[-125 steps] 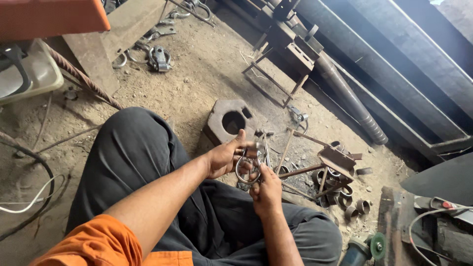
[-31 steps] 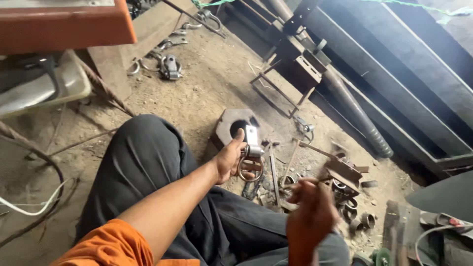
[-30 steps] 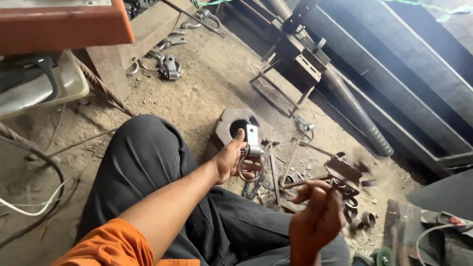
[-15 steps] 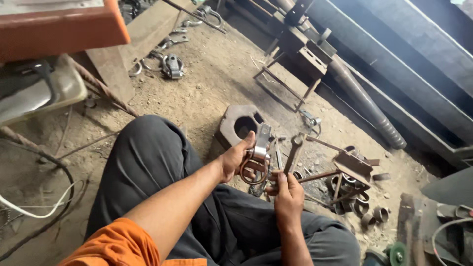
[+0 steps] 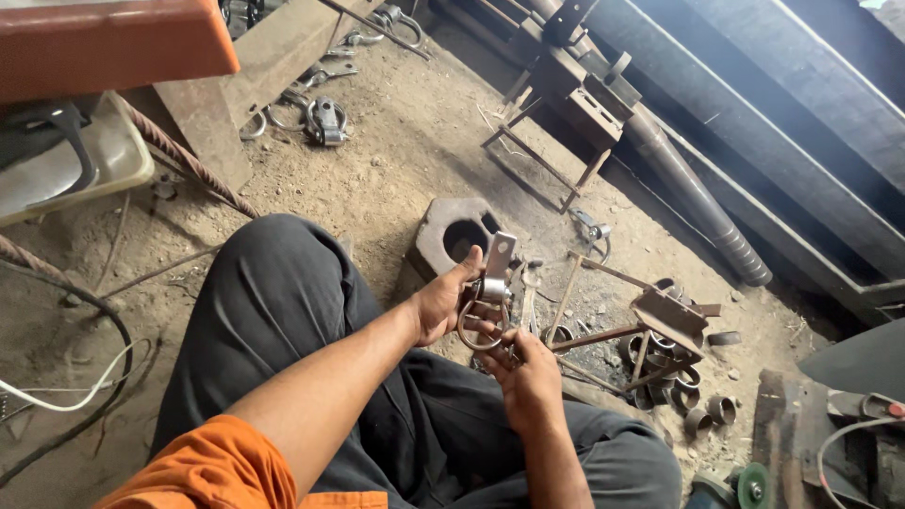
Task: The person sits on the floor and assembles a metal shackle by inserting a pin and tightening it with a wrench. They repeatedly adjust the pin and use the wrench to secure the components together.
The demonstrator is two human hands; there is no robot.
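A small grey metal clamp with a round steel ring (image 5: 485, 306) hanging under it and a flat plate sticking up sits in the middle of the view, just above the person's lap. The left hand (image 5: 443, 303) is wrapped tight around the clamp from the left side. The right hand (image 5: 528, 377) is just below it, with its fingers (image 5: 504, 351) pinched on the bottom of the ring. The two hands almost touch.

The person sits on the dirt floor (image 5: 396, 160) in dark grey trousers (image 5: 273, 311) and an orange sleeve (image 5: 236, 467). Just behind the clamp, on the floor, lies a thick grey metal block with a round hole (image 5: 452, 236) in it. To the right of the hands stands a rusty little metal stand made of thin rods (image 5: 660, 325), and short metal rings cut from pipe (image 5: 707, 410) lie around its feet.

Farther away, near the top edge of the floor, a long dark pipe (image 5: 688, 198) lies slanted beside a small rusty frame (image 5: 556, 123). At the top left, more shiny ring clamps (image 5: 325, 118) lie by a wooden beam (image 5: 236, 85). A white cable (image 5: 66, 396) curls along the left edge.
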